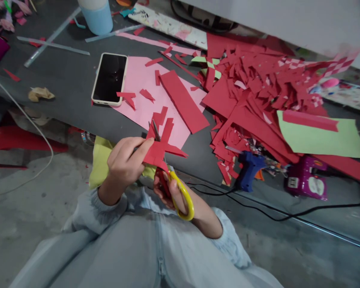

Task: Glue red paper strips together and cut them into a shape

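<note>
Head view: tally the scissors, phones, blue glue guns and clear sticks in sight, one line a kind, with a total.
Scissors: 1 pair
Phone: 1
Blue glue gun: 1
Clear sticks: 3
Total: 6

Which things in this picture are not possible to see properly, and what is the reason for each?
From the head view:
Scissors: part of the blades is covered by the red paper, part of the handles by the right hand.
Left hand: some fingers are hidden behind the paper or the hand itself.
Cup: its top is cut off by the upper edge.
Writing: too small and blurred.
</note>
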Motion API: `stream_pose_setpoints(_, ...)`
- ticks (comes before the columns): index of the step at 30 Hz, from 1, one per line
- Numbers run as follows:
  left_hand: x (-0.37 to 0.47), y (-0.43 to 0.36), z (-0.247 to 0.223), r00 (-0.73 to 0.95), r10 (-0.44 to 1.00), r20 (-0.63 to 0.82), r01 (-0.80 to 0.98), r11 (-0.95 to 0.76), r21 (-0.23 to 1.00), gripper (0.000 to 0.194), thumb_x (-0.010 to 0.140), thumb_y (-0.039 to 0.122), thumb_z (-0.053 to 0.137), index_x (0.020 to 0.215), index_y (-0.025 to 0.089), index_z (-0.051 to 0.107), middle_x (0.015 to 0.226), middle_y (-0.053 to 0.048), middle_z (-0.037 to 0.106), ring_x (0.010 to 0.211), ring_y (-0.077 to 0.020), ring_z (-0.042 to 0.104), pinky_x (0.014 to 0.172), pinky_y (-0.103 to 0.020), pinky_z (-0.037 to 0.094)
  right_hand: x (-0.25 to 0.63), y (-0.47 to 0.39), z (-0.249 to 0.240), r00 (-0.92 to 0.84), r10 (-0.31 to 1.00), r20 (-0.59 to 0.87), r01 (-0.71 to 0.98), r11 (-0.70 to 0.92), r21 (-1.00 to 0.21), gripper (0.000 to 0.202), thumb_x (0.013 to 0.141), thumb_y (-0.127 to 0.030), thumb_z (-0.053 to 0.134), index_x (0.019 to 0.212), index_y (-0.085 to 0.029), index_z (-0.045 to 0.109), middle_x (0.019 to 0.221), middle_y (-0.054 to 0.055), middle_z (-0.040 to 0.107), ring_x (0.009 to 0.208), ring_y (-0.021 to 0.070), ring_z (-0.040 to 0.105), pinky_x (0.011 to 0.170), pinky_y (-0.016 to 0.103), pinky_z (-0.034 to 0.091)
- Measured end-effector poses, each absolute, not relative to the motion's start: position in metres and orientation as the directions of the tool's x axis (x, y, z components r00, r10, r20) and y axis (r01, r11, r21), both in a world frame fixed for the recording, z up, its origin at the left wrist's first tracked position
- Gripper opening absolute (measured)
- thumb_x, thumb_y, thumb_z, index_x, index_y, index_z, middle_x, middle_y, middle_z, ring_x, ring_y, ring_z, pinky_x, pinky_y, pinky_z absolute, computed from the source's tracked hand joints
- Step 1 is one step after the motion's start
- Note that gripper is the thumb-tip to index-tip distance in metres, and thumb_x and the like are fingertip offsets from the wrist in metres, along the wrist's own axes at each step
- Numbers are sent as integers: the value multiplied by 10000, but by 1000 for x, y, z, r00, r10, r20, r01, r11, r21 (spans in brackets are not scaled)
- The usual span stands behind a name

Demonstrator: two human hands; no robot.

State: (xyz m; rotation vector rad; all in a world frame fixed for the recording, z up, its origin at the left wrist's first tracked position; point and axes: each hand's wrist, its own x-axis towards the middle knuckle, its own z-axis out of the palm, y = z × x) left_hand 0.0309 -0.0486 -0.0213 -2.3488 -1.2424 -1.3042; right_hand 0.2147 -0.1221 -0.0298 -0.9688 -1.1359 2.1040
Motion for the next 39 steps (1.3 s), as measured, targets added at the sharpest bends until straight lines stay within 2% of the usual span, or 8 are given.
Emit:
stream_pose_setpoints(11,33,-46,-17,276,556,784,744,-640,192,229,896,113,596,1050,205,738,874,-47,734,806,-154,667,776,-270,559,211,-123,-35,-578,754,-312,-175,-488,-855,465,963,-686,324,970,-243,465,678,-52,455,408,55,291,352,208,264)
stream_pose_setpoints(20,32,-47,-19,277,562,779,717,-661,221,286,857,62,621,1099,177,721,898,-66,730,833,-165,671,806,-273,545,211,-122,-35,-582,756,-301,-204,-494,-845,461,964,-681,335,969,-240,471,671,-53,457,402,50,298,336,197,265)
stream_pose_setpoints(28,32,-46,-22,276,557,783,728,-653,208,272,859,73,621,1088,182,719,902,-69,733,834,-166,673,808,-275,547,209,-122,-34,-554,753,-357,-142,-507,-850,486,968,-674,333,835,-226,463,646,-45,468,373,43,327,329,207,258)
stream_pose_setpoints(39,32,-45,-25,278,555,784,730,-653,203,273,846,58,631,1078,175,715,908,-70,739,830,-167,679,811,-277,555,208,-123,-35,-521,755,-399,-91,-514,-853,537,959,-696,316,814,-211,496,574,-49,491,321,51,371,289,200,279)
